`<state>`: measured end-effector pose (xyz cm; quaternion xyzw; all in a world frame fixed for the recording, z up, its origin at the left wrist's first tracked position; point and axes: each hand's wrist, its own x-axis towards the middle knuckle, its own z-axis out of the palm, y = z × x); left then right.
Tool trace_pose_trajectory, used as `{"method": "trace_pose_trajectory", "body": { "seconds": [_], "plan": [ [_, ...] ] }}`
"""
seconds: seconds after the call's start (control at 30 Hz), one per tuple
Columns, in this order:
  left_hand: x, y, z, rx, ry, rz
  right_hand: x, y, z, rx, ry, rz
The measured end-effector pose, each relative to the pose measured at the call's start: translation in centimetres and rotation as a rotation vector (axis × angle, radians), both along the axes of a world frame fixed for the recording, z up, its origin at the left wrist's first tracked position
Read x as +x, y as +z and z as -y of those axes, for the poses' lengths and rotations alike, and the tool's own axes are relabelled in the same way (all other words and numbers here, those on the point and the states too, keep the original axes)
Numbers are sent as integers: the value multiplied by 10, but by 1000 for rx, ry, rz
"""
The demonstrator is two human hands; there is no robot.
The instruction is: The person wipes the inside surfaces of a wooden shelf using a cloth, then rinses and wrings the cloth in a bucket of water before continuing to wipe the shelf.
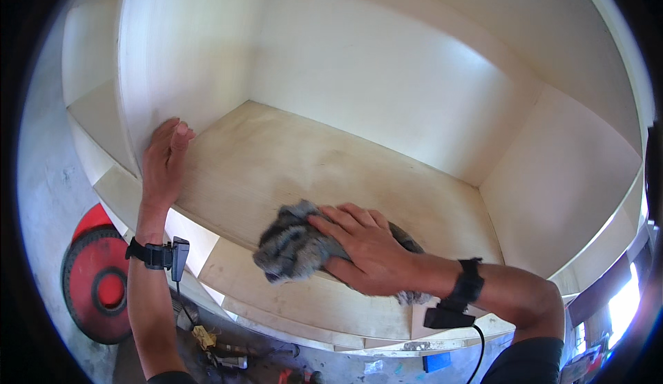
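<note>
My right hand (pixel 365 254) lies over a bunched grey and black fuzzy cloth (pixel 292 246), pressing it on the front part of the shelf board (pixel 331 171) inside a pale cabinet. Part of the cloth hangs past the board's front edge. My left hand (pixel 168 164) rests against the cabinet's left side panel (pixel 191 47), near its front edge, with the thumb raised and nothing in its grasp. Darker smudges mark the shelf board beyond the cloth.
Around the shelf stand the cabinet's back panel (pixel 383 73) and right side panel (pixel 559 182). Lower shelf boards (pixel 311 293) sit beneath. A red and black round object (pixel 96 285) is at left on the concrete floor, with a blue object (pixel 436 362) lower right. Cables run from both wrist straps.
</note>
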<state>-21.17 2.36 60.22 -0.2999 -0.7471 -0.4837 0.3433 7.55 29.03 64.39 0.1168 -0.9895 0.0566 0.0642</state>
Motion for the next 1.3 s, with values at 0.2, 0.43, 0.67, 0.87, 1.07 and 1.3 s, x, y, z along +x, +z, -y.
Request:
{"method": "trace_pose_trajectory", "body": {
  "seconds": [0.2, 0.43, 0.67, 0.87, 1.07, 1.3],
  "plan": [
    [2, 1, -5, 9, -82, 3, -124, -9, 27, -28, 45, -33],
    [5, 10, 3, -94, -71, 46, -244, -9, 13, 10, -71, 13],
    [5, 13, -6, -21, -61, -121, -323, 1, -48, 36, -404, 148],
    [7, 16, 1, -18, -115, -24, -355, -11, -73, 38, -423, 119],
    [7, 11, 3, 80, -159, 29, -356, -7, -24, -19, -373, 62],
    [6, 3, -2, 179, -179, 43, -329, -12, 23, -50, -104, 69]
  ]
}}
